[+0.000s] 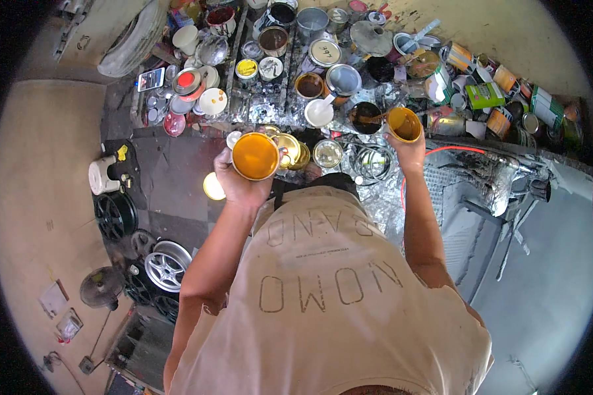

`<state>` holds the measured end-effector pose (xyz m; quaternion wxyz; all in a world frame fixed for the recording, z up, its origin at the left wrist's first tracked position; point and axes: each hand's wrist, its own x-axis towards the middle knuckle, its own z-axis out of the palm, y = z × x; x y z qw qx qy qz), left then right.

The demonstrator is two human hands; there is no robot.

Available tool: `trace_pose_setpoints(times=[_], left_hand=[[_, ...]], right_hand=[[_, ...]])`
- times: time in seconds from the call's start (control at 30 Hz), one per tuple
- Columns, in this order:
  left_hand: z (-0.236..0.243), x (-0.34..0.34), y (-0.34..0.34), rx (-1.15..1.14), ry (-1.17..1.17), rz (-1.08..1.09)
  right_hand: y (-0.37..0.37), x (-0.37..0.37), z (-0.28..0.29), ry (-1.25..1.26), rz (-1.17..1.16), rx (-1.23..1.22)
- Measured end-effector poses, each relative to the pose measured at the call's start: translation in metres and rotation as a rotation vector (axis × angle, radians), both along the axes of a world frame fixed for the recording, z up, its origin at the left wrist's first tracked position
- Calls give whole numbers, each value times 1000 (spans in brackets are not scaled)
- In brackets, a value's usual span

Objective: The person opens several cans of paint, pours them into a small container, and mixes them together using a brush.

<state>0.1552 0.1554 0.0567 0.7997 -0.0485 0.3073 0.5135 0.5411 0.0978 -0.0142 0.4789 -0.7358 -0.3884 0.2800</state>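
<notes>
My left hand (244, 191) is wrapped round a cup of orange-yellow paint (255, 157), its surface facing up at me. On the right, my right hand (410, 153) grips a second cup (404, 125), yellow-rimmed, with darker ochre paint inside. The two cups are held apart, in front of a crowded bench. Close to the right cup stands a can of very dark paint (366, 117) with a stick resting in it. A white cup (319, 112) with a pale stirrer is between the two hands on the bench. Below the left cup, a pale yellow lid (213, 186) shows beside my wrist.
Open paint tins and lids crowd the bench (244, 112), with a phone (150, 79) at its left end. Cans are heaped at the right (486, 95). A red hose (451, 148) curves past my right arm. Wheel rims (168, 265) and a fan (103, 288) stand at left.
</notes>
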Motion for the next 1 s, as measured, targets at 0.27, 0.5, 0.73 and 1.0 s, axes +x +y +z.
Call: trace_pose_setpoints(times=[0.27, 0.5, 0.73, 1.0], left_hand=[[-19, 64, 35, 62, -42, -267], [-12, 130, 49, 108, 18, -382], [-15, 127, 42, 52, -98, -365], [-29, 112, 36, 53, -28, -324]], right_hand=[[-5, 7, 5, 131, 69, 89], [-4, 4, 27, -21, 76, 50], [1, 9, 23, -432, 110, -139], [7, 11, 10, -535, 106, -215]])
